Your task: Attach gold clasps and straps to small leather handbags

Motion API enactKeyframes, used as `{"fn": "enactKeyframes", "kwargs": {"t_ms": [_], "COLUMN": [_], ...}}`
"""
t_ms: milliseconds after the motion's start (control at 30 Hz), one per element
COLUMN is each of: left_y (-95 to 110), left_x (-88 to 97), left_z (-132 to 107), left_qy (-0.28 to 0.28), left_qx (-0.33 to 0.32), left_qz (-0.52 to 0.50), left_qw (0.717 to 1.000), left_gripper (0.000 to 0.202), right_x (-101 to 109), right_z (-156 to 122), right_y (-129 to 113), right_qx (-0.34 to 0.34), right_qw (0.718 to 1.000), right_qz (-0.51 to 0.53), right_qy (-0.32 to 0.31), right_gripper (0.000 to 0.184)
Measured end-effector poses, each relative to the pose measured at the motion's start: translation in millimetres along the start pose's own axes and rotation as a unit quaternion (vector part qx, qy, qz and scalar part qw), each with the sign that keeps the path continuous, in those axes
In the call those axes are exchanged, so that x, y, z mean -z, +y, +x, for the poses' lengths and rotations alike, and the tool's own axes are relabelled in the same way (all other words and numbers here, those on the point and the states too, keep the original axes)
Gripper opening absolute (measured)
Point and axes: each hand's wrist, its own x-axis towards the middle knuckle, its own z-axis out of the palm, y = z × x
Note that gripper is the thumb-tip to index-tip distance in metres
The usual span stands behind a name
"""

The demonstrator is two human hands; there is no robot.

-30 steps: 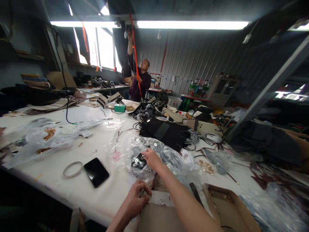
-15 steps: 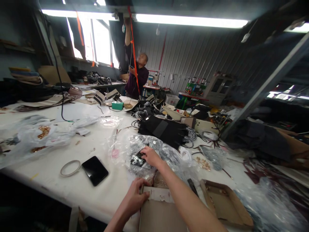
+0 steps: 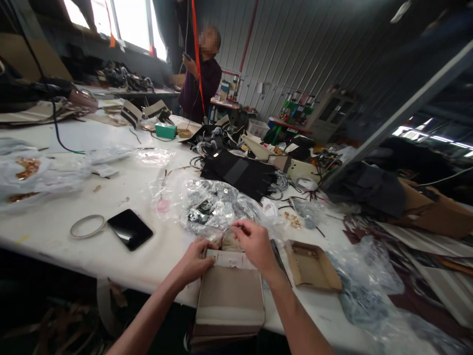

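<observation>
A tan bag [image 3: 229, 296] lies at the near edge of the white table [image 3: 55, 231], its mouth facing away from me. My left hand [image 3: 194, 260] is closed on the bag's top left edge. My right hand [image 3: 254, 242] is curled over the bag's opening, fingers pinched on something small I cannot make out. Just beyond my hands sits a clear plastic bag of black and silver parts [image 3: 210, 209].
A black phone [image 3: 129, 229] and a ring of tape [image 3: 87, 226] lie to the left. An open cardboard box [image 3: 312, 265] sits to the right, black pieces [image 3: 240, 175] further back. Another person [image 3: 201, 74] stands at the table's far end, arms raised.
My right hand has pulled back from the plastic bag of parts to the mouth of the tan bag. The view has tilted down and the bag has come fully into sight.
</observation>
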Motion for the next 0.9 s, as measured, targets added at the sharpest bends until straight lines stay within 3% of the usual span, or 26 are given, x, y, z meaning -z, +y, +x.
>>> {"fn": "enactKeyframes", "kwargs": {"t_ms": [67, 167, 267, 367, 533, 667, 767, 900], "left_y": [2, 4, 7, 18, 48, 68, 68, 53], "left_x": [0.5, -1.7, -3.7, 0.6, 13.8, 16.0, 16.9, 19.1], "left_z": [0, -2, -4, -3, 2, 3, 9, 31], "left_qy": [-0.011, 0.0, 0.005, -0.017, -0.064, -0.153, -0.252, -0.382], "left_qx": [0.002, -0.005, -0.029, -0.048, -0.082, -0.004, 0.07, 0.151], "left_qz": [0.01, 0.023, 0.076, 0.106, 0.087, 0.014, -0.103, -0.226], "left_qw": [1.0, 1.0, 0.997, 0.993, 0.991, 0.988, 0.96, 0.883], "left_gripper": [0.041, 0.054, 0.035, 0.018, 0.02, 0.028, 0.045, 0.047], "right_x": [8, 1, -14, -23, -26, -28, -30, -31], "right_z": [-51, -110, -138, -144, -143, -143, -143, -142], "right_y": [-3, 6, 24, 36, 40, 38, 36, 35], "right_qx": [-0.026, -0.03, -0.032, -0.056, -0.069, -0.058, -0.046, -0.027], "right_qw": [1.0, 0.999, 0.995, 0.989, 0.987, 0.986, 0.987, 0.99], "right_qz": [-0.008, -0.03, -0.034, -0.022, -0.021, -0.035, -0.039, -0.036], "right_qy": [-0.002, 0.023, 0.09, 0.131, 0.143, 0.151, 0.151, 0.134], "right_gripper": [0.017, 0.02, 0.021, 0.021, 0.021, 0.02, 0.02, 0.019]}}
